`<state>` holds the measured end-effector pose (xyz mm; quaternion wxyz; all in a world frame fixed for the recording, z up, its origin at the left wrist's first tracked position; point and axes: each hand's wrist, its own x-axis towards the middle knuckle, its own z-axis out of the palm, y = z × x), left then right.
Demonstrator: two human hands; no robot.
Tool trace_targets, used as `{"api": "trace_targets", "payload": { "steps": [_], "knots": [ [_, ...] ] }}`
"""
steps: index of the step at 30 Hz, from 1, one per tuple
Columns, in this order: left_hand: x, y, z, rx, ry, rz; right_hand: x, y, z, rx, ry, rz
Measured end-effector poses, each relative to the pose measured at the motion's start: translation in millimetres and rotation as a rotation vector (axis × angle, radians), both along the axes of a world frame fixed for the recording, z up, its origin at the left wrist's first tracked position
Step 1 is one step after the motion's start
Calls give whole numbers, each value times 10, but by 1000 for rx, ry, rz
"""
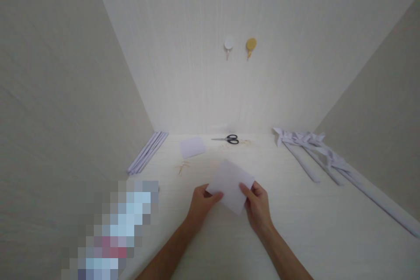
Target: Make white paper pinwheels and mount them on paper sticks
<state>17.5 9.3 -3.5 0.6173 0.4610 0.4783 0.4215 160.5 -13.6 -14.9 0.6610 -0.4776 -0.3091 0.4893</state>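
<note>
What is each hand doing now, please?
Left hand: shut on the paper, at its left edge.
Right hand: shut on the paper, at its right edge.

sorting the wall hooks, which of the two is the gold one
The right-hand hook on the back wall is gold; the hook beside it on the left is white. Both hang empty, above the scissors.

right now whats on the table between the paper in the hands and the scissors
Nothing: the head view shows bare tabletop between the held paper and the scissors. The smaller sheet lies off to the left.
</note>
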Motion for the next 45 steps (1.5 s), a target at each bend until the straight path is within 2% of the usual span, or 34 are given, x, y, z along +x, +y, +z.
{"api": "trace_targets", "payload": {
  "steps": [3, 6, 10, 12, 14, 20, 26, 35, 45],
  "knots": [
    [5, 29, -6, -8, -229, 112, -16, -17, 4, -42, -99, 68],
    [17, 44, -17, -32, -334, 128, -46, -41, 36, -65, -186, 135],
    [22, 10, -15, 4, -148, 32, -85, -61, 104, -43, -247, 166],
    [19, -15, -6, 53, -23, 30, -98, -64, 129, -42, -259, 198],
    [20, -31, 0, 84, 22, 60, -104, -63, 138, -42, -259, 218],
    [31, -25, -51, 51, -121, 116, -84, -48, 54, -31, -238, 166],
    [28, -19, -69, 23, -102, 99, -56, -41, -36, -1, -266, 130],
    [32, -11, -67, 24, -134, 113, -72, -57, 12, 7, -263, 139],
    [-9, -22, 16, -53, -39, -59, -55, -43, 17, 51, -166, 99]
  ]
}}
